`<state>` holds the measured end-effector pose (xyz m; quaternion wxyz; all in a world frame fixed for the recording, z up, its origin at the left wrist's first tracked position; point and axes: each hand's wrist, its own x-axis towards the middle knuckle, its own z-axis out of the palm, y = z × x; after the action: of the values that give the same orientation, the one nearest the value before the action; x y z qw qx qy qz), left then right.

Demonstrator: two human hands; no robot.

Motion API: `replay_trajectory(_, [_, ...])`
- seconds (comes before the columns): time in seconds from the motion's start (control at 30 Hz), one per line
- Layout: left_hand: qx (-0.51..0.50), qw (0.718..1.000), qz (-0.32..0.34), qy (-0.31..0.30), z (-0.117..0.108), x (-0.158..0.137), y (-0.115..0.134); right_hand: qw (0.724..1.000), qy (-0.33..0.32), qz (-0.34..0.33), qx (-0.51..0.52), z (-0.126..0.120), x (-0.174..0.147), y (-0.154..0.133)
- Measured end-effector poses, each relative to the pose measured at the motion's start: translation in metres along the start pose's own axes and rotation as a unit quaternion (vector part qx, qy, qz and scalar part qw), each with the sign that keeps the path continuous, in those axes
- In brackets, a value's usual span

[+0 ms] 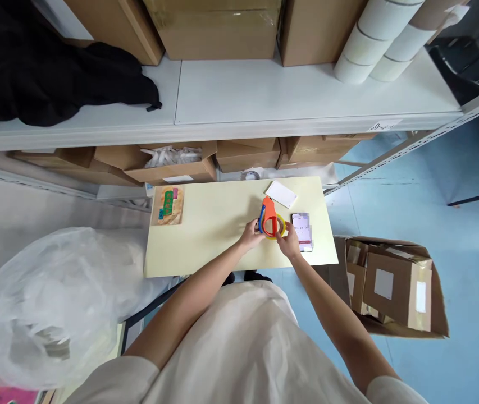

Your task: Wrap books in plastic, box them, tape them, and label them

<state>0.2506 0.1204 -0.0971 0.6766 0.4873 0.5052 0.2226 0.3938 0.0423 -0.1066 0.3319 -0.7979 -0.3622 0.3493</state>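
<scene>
Over the pale table (205,241) both hands hold an orange and blue tape dispenser (269,209), with a yellow-edged tape roll (282,225) at its right side. My left hand (250,237) is closed on the blue left side of the dispenser. On the other side, the fingers of my right hand (290,242) pinch the yellow rim near its lower edge. A phone (300,227) showing large digits lies just right of my right hand. Beyond the dispenser rests a small white box or card (281,193). At the table's left end is a patterned booklet or packet (168,205).
A grey shelf (306,95) with cardboard boxes (222,28) and white rolls (374,39) spans the far side. Low on the right stands an open carton (437,303) of boxes. A plastic-wrapped bundle (66,292) sits on the left, below a black cloth (74,78).
</scene>
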Motion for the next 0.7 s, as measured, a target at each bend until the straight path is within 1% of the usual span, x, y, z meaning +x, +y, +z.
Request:
replay_trajectory(0.2, [0.021,0.999,-0.04,-0.012,0.003,0.005,-0.018,0.999,0.001,0.035,-0.022,0.017,0.006,0.02])
replay_trajectory(0.37, [0.031,0.998,-0.049,-0.018,0.001,0.007,-0.024,0.999,0.002,0.041,-0.017,0.019,0.008,0.029])
replay_trajectory(0.57, [0.03,0.996,-0.07,-0.04,-0.004,0.006,-0.027,0.998,-0.018,0.05,-0.016,0.017,0.009,0.028])
replay_trajectory(0.7, [0.051,0.994,-0.092,-0.012,-0.017,0.0,-0.029,0.999,-0.014,0.048,-0.017,0.01,0.0,0.021])
